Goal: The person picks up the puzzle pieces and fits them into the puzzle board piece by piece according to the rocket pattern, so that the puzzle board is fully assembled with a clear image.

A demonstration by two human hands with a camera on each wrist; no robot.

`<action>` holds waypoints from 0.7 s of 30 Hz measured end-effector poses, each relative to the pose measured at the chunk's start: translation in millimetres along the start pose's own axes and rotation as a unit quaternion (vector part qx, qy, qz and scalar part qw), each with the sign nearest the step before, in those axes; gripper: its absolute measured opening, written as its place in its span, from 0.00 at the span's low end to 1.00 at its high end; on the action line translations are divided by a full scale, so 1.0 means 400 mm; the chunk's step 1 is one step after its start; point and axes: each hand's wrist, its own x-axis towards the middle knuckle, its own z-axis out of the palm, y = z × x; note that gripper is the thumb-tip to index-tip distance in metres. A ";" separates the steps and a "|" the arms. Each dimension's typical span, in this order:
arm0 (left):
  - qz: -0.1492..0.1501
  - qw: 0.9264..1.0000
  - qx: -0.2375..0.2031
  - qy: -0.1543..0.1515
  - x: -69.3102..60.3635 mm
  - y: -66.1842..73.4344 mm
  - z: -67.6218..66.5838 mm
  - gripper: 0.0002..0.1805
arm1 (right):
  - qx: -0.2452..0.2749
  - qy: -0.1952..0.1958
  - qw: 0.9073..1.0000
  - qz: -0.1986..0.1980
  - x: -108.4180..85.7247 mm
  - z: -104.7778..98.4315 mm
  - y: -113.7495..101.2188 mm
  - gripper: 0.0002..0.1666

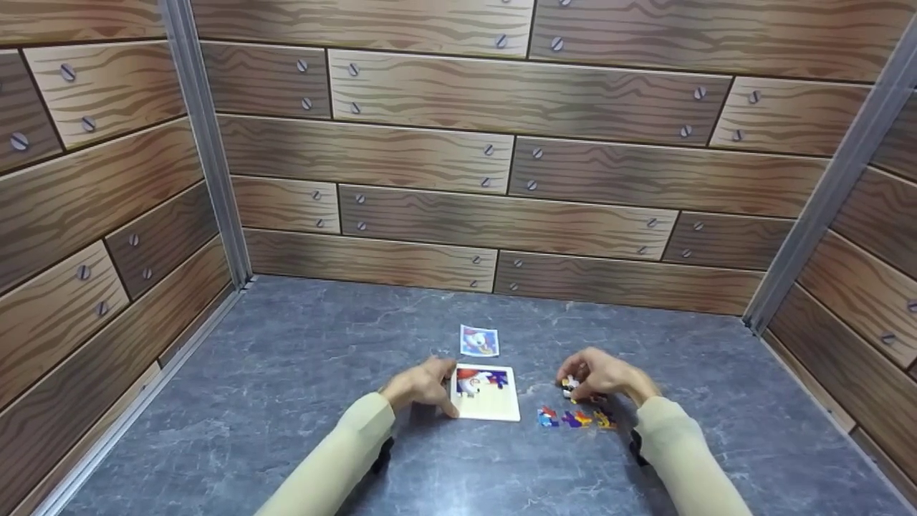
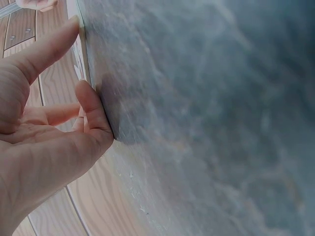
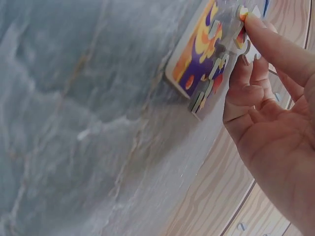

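A light-coloured puzzle board lies on the table, with joined puzzle pieces filling its upper part. My left hand rests against the board's left edge, thumb and fingers spread along it. In the left wrist view, the thumb and bent fingers of that hand touch the thin board edge. To the right of the board, my right hand pinches a puzzle piece among loose ones. The right wrist view shows this puzzle piece at the fingertips, partly hidden by the right hand.
Loose puzzle pieces lie in a row below my right hand: a blue and red piece, a purple and orange piece and a yellow piece. Behind the board lies a small picture card. Wood-patterned walls enclose the grey marbled table.
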 end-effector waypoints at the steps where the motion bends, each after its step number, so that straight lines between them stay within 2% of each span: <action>1: -0.001 1.000 -0.002 0.000 0.000 0.000 0.000 0.32 | -0.001 0.003 1.000 0.000 0.001 0.001 -0.001 0.16; 6: -0.008 1.000 -0.017 0.000 -0.001 0.000 -0.001 0.34 | 0.012 0.023 1.000 0.001 0.007 0.006 -0.004 0.12; 12: -0.009 1.000 -0.029 0.001 -0.005 0.001 0.000 0.37 | 0.046 0.042 0.997 0.034 0.015 0.013 -0.013 0.08; 17: -0.007 0.999 -0.031 -0.001 -0.005 0.001 -0.001 0.37 | 0.065 0.044 0.995 0.059 0.020 0.016 -0.026 0.08; 21: -0.015 0.999 -0.034 -0.003 -0.003 0.001 0.000 0.38 | 0.072 0.048 0.994 0.062 0.023 0.021 -0.035 0.10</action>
